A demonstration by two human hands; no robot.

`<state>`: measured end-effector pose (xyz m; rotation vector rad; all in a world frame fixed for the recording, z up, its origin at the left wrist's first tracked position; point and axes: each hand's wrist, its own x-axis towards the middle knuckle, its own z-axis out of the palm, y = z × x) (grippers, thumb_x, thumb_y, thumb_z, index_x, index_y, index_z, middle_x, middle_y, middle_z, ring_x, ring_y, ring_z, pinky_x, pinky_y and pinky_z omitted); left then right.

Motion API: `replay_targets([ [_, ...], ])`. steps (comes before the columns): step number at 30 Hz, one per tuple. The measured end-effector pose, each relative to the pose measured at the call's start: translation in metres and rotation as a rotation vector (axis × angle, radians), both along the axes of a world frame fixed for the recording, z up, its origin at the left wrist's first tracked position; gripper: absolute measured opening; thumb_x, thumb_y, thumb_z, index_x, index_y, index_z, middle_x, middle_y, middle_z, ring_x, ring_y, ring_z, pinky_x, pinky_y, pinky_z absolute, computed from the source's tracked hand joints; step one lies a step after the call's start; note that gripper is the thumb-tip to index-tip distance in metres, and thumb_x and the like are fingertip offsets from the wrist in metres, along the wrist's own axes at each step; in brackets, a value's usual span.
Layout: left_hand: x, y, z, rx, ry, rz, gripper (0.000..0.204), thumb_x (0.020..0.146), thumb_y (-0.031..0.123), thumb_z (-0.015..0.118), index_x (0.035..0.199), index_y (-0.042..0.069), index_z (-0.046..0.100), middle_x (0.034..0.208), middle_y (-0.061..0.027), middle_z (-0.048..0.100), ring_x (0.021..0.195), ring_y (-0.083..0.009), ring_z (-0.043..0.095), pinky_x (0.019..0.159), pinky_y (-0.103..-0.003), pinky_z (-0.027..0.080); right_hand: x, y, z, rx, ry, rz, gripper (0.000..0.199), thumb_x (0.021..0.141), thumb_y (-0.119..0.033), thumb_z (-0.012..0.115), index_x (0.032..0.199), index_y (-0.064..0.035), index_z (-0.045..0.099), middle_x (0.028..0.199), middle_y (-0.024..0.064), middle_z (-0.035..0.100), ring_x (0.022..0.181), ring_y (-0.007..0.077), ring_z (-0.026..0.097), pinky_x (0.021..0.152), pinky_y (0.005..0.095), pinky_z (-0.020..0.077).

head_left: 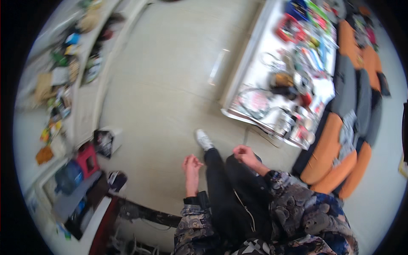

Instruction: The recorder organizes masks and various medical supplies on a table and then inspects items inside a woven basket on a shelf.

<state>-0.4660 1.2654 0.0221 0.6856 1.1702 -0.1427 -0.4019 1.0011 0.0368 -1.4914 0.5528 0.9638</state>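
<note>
Patterned sleeves (293,208) and black trousers (221,191) were seen nearest, with one white shoe (204,139) stepped forward on the pale floor (170,85). Both the left hand (191,163) and the right hand (243,153) were loosely curled and apparently empty, well apart from the cluttered white counter (250,55). Steps would best be kept short, with the cable (246,135) trailing below the counter avoided.

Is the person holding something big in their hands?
No, the left hand and right hand are loosely curled above the floor, with nothing big in them.
</note>
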Motion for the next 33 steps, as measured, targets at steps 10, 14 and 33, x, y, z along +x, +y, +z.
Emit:
replay_targets([
  [10,0.074,0.107,0.087,0.022,0.111,0.203,0.018,0.085,0.009,0.063,0.101,0.008,0.057,0.083,-0.0036,0.059,0.066,-0.0151,0.057,0.065,-0.036,0.052,0.126,0.047,0.035,0.069,0.219,-0.352,0.029,0.075,0.006,0.051,0.099,-0.0092,0.057,0.085,-0.0015,0.052,0.071,0.0136,0.051,0.062,0.0322,0.0421],
  [14,0.155,0.138,0.104,0.084,0.097,0.154,0.021,0.082,0.007,0.063,0.102,0.008,0.057,0.084,-0.0034,0.058,0.068,-0.0151,0.057,0.065,-0.035,0.052,0.199,0.066,0.025,0.032,0.199,-0.376,0.027,0.076,0.002,0.053,0.099,-0.012,0.055,0.084,0.0003,0.053,0.071,0.0149,0.052,0.06,0.0332,0.0424],
  [33,0.38,0.314,0.111,0.047,0.006,0.385,0.013,0.091,0.01,0.054,0.104,0.008,0.056,0.089,-0.0054,0.06,0.075,-0.0178,0.06,0.07,-0.037,0.053,0.509,0.261,0.048,-0.07,0.213,-0.061,0.024,0.069,0.002,0.044,0.088,-0.009,0.052,0.064,0.0031,0.044,0.056,0.0162,0.044,0.057,0.0343,0.0401],
])
